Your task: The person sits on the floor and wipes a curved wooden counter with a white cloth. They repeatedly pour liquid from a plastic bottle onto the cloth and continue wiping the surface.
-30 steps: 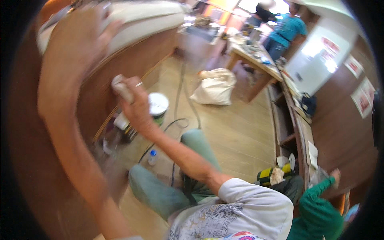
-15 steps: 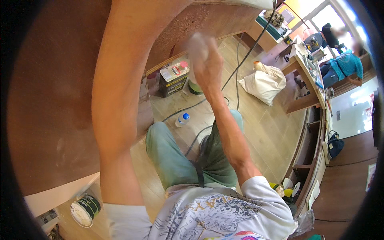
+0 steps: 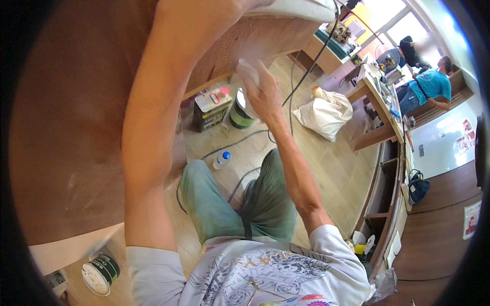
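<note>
The step in hand looks like rubbing down the big curved brown wooden panel (image 3: pixel 76 127) that fills the left and far part of the scene. The right hand (image 3: pixel 265 99) reaches away from the seated person and holds a small pale, blurred pad or cloth (image 3: pixel 248 69) up against the panel's lower far stretch, just under the white rounded top edge (image 3: pixel 301 9). The fingers (image 3: pixel 258 84) are curled together and clamped around the pad. It sits at the fingertips on the far side of the hand, pressed between them and the wood, with only its pale upper end showing past the knuckles.

The left forearm (image 3: pixel 153 127) runs up along the panel from the near left. Its hand passes out of the top of the picture, so I cannot tell whether those fingers are apart or closed.

As a judgement, another stroke would call for keeping the pad flat on the curved face and holding the grip firm while the arm is stretched out.

On the plank floor below the right hand stand a dark rectangular can with a red cap (image 3: pixel 212 107) and a round green-and-white tin (image 3: pixel 239 109). A clear plastic bottle with a blue cap (image 3: pixel 221 159) lies nearer, just left of the green trouser knee. A black cable (image 3: pixel 301 76) trails past a white sack (image 3: pixel 324 115) to the right
</note>
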Demonstrator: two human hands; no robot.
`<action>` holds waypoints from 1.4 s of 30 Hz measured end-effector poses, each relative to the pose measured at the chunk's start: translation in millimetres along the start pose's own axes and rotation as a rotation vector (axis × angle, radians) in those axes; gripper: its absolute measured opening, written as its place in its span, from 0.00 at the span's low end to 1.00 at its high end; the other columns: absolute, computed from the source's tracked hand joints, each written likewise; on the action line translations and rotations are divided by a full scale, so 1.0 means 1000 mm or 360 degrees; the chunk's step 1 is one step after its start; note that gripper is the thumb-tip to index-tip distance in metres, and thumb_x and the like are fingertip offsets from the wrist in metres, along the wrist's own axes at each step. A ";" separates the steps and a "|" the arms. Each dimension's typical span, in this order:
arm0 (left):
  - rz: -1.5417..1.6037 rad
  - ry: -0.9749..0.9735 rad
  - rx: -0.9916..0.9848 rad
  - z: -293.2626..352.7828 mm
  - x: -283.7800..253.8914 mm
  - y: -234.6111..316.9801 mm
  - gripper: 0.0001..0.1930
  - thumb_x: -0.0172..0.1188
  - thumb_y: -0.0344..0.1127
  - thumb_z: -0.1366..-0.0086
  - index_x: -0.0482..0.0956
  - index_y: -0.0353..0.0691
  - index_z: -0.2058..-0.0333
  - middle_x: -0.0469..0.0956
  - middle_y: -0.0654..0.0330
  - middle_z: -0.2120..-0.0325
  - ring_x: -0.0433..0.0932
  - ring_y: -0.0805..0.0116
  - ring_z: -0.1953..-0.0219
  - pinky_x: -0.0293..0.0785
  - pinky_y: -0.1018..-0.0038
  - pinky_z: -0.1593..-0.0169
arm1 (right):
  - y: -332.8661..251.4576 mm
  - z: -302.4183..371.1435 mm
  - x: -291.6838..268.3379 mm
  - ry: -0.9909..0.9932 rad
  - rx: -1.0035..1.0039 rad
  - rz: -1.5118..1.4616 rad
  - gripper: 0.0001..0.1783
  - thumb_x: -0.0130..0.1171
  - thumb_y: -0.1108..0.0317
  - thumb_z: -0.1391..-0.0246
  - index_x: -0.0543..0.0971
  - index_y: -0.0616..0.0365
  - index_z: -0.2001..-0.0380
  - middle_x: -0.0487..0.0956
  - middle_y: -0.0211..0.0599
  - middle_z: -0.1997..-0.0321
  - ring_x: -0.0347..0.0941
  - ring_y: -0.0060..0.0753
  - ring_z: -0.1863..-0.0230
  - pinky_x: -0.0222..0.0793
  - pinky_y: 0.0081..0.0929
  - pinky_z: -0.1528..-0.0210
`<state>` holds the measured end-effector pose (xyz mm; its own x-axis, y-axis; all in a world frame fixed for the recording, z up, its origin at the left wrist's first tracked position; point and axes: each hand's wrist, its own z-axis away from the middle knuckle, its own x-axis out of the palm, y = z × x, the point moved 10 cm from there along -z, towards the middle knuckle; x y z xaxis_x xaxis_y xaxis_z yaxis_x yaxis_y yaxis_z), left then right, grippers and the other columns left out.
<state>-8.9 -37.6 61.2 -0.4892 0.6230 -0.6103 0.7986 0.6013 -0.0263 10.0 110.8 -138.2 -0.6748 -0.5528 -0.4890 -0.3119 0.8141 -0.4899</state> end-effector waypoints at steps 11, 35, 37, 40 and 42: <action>-0.0031 -0.0115 0.0060 -0.031 0.007 0.010 0.17 0.61 0.45 0.39 0.86 0.35 0.70 0.84 0.46 0.72 0.85 0.51 0.66 0.80 0.61 0.58 | -0.036 -0.017 -0.011 0.0090 0.0028 0.0049 0.09 0.54 0.67 0.36 0.74 0.57 0.55 0.80 0.55 0.65 0.78 0.62 0.63 0.72 0.43 0.61; 0.0078 -0.0026 -0.0041 0.016 -0.003 0.007 0.17 0.60 0.46 0.38 0.85 0.35 0.68 0.83 0.46 0.70 0.84 0.51 0.65 0.79 0.60 0.57 | -0.046 -0.031 -0.008 0.0051 0.0136 0.0049 0.14 0.55 0.57 0.35 0.72 0.58 0.60 0.79 0.60 0.68 0.75 0.68 0.62 0.69 0.52 0.63; 0.0051 -0.0012 -0.0068 0.027 -0.013 0.002 0.17 0.60 0.46 0.38 0.85 0.35 0.68 0.83 0.46 0.70 0.84 0.51 0.65 0.79 0.60 0.57 | -0.029 -0.013 0.013 -0.0103 0.0084 0.0070 0.15 0.56 0.57 0.36 0.74 0.58 0.58 0.79 0.60 0.67 0.76 0.67 0.60 0.70 0.51 0.62; 0.0105 -0.0012 -0.0016 0.034 0.005 0.015 0.17 0.60 0.46 0.38 0.85 0.35 0.67 0.83 0.46 0.70 0.84 0.51 0.65 0.79 0.60 0.57 | 0.004 -0.006 -0.006 -0.0242 0.0035 0.0081 0.14 0.56 0.61 0.36 0.75 0.58 0.53 0.79 0.60 0.69 0.76 0.65 0.62 0.71 0.49 0.61; 0.0074 -0.0029 -0.0049 0.042 0.004 0.009 0.17 0.60 0.46 0.37 0.85 0.35 0.67 0.83 0.46 0.69 0.84 0.51 0.64 0.79 0.60 0.57 | -0.036 -0.036 -0.027 -0.0072 -0.0174 0.0140 0.13 0.54 0.63 0.35 0.76 0.62 0.56 0.79 0.48 0.65 0.76 0.49 0.62 0.70 0.37 0.57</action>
<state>10.9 -50.6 25.3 -0.4452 0.6414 -0.6248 0.8089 0.5873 0.0266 15.5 103.1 -81.0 -0.6724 -0.4841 -0.5600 -0.3255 0.8728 -0.3636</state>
